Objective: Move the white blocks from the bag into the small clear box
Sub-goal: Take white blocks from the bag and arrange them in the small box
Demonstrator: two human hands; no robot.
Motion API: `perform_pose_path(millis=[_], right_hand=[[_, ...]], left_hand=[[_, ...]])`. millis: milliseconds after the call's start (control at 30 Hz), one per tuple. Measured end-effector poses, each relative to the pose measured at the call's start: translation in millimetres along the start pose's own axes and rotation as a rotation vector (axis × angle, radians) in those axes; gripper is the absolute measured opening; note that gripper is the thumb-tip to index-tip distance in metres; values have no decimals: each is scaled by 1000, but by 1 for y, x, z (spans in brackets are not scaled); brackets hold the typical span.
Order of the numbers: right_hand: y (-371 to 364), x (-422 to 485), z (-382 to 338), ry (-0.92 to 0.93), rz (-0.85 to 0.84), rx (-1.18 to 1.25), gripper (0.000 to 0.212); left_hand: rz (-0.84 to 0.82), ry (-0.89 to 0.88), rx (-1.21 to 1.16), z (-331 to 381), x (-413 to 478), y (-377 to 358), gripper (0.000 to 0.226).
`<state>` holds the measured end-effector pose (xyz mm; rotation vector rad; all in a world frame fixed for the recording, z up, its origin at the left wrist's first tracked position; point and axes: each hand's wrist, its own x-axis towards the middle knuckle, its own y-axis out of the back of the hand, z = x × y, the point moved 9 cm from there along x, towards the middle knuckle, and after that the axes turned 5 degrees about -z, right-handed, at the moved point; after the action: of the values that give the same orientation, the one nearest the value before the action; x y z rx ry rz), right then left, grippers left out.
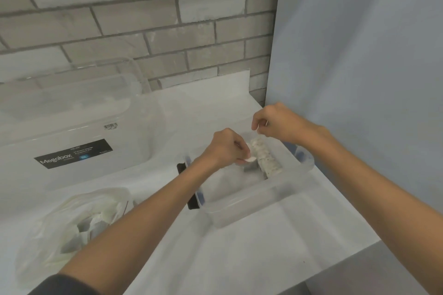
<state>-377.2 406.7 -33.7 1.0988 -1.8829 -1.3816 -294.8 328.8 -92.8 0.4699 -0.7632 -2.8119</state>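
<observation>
White counter [239, 258], one bag [72, 223], one small clear box [239, 201]; one white block [251, 158] tight in left hand [227, 148], another in right hand [275, 122]

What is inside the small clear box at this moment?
A row of white speckled blocks lies along the right wall of the small clear box. The left hand holds one more white block there and covers the floor beneath it.
</observation>
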Motion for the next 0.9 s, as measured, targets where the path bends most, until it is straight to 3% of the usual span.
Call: perform_pose_path(millis=[200,367,633,900], right_hand=[[1,-6,6,2,23,48,21],[4,-7,9,12,43,59,19],[5,-5,9,22,51,67,19],[4,-5,9,11,59,57,21]], left_hand=[[-64,81,230,-8,12,-21,5],[-6,93,488,-8,17,-21,15],[-77,133,247,-18,24,-26,11],[-26,135,280,-12,33,-22,12]])
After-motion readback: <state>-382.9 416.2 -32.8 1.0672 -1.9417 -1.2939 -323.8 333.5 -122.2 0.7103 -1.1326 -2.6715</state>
